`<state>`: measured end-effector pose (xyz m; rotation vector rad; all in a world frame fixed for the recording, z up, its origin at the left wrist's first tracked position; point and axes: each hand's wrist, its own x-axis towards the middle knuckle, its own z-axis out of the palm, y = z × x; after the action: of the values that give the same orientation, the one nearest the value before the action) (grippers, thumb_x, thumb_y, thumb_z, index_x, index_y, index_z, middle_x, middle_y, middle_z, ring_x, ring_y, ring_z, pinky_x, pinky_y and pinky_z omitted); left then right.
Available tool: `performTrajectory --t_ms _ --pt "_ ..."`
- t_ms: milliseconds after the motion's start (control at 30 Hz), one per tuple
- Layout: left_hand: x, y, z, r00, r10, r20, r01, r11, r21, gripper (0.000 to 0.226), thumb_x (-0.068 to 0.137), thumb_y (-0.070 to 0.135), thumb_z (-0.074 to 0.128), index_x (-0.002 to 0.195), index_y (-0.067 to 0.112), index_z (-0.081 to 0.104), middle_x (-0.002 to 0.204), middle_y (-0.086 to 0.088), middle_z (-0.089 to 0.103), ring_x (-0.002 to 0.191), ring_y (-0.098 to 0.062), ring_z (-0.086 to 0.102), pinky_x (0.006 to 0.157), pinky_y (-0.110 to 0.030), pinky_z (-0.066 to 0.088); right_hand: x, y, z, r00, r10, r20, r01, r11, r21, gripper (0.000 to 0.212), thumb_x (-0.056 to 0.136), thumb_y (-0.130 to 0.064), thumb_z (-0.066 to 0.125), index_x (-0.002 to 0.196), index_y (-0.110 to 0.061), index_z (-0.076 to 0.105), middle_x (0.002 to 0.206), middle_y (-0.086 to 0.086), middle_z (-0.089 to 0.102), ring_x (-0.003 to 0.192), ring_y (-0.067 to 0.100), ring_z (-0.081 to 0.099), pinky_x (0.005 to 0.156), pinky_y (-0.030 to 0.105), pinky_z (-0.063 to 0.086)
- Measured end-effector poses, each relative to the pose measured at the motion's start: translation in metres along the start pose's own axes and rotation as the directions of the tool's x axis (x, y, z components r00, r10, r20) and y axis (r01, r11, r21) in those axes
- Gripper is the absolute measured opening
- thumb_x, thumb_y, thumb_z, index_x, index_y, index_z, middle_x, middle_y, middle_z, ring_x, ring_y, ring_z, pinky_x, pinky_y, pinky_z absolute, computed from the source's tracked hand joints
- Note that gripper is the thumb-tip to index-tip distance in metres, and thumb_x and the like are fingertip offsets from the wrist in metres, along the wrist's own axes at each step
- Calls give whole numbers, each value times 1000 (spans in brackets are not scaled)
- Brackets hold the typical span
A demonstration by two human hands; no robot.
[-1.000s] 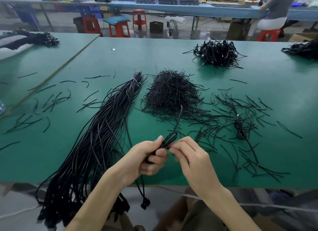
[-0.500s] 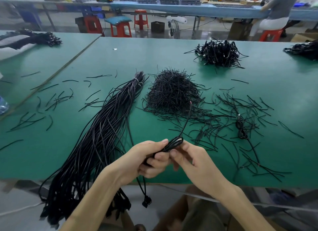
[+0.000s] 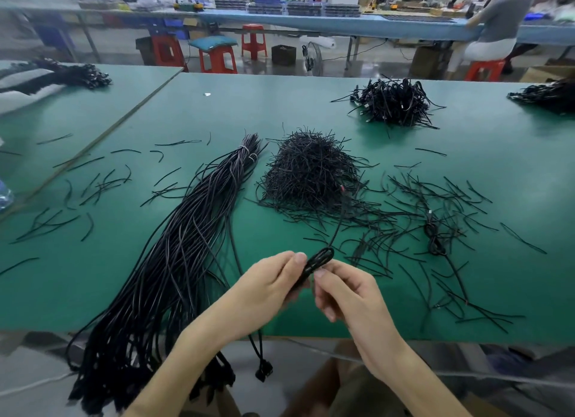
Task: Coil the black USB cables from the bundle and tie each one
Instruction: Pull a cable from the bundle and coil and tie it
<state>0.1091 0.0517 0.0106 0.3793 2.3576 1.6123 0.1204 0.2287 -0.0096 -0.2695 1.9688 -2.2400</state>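
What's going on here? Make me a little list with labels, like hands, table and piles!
left hand: grips the coiled cable
right hand: pinches the same coil from the other side
plug: hangs on the cable's tail below the table edge
cable bundle: long, on the left, tied at its far end
tie pile: heap of short black ties beyond the hands
far pile: coiled cables, farther back
table: green

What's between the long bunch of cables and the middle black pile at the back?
In the head view, a heap of short black ties lies on the table between the cable bundle and the far pile.
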Motion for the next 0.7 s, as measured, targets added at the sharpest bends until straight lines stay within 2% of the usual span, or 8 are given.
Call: performTrajectory --t_ms 100,167,267,333,400,467,567,700 --pt "-5 0 5 996 76 -36 -69 984 165 22 103 47 43 96 30 54 70 18 59 54 -1 46 55 -19 39 1 -4 2 998 -29 -59 26 998 -51 27 93 -28 58 69 -17 63 65 2 54 58 12 46 52 20 39" --pt "-6 -1 9 992 91 -82 -71 973 220 13 108 36 42 104 30 53 68 16 56 54 -2 45 56 -19 37 1 -5 3 996 -58 -63 51 994 -102 30 96 -27 58 69 -14 61 64 2 55 56 12 46 53 21 40" --pt "-4 -1 19 971 92 -220 20 888 459 22 109 38 34 123 29 47 71 17 50 60 -1 50 56 -22 34 2 -3 7 987 -141 -76 107 934 -341 31 102 -22 58 72 -20 62 66 -1 61 56 15 50 53 31 43" --pt "-3 0 26 955 104 -279 73 826 558 27 108 41 29 128 30 44 76 22 47 68 -5 55 60 -25 35 2 0 7 964 -250 -93 160 820 -549 27 102 -21 59 76 -22 66 70 -6 63 62 13 57 58 34 47" --pt "-3 0 32 950 107 -294 77 831 551 30 108 41 28 129 28 44 78 22 47 74 -10 57 63 -27 37 1 2 6 936 -337 -100 184 712 -678 19 101 -21 61 84 -21 71 78 -11 64 71 13 61 63 29 49" --pt "-3 0 33 948 96 -304 73 864 498 30 108 40 28 128 26 46 79 19 52 72 -9 57 63 -28 37 0 2 6 917 -381 -121 186 675 -714 12 98 -19 65 91 -21 74 84 -16 65 77 10 62 65 21 49" --pt "-5 0 32 948 76 -309 60 910 410 29 109 37 31 128 24 50 90 13 63 80 -7 61 71 -32 49 -1 1 8 920 -346 -186 145 738 -659 12 93 -18 71 91 -30 73 84 -20 65 75 9 63 65 12 45" --pt "-5 3 35 941 79 -329 50 930 364 34 109 33 36 138 21 51 117 7 68 105 -15 64 91 -36 51 1 1 9 928 -280 -245 92 811 -577 15 93 -20 73 85 -33 71 79 -14 67 66 13 63 62 22 49"
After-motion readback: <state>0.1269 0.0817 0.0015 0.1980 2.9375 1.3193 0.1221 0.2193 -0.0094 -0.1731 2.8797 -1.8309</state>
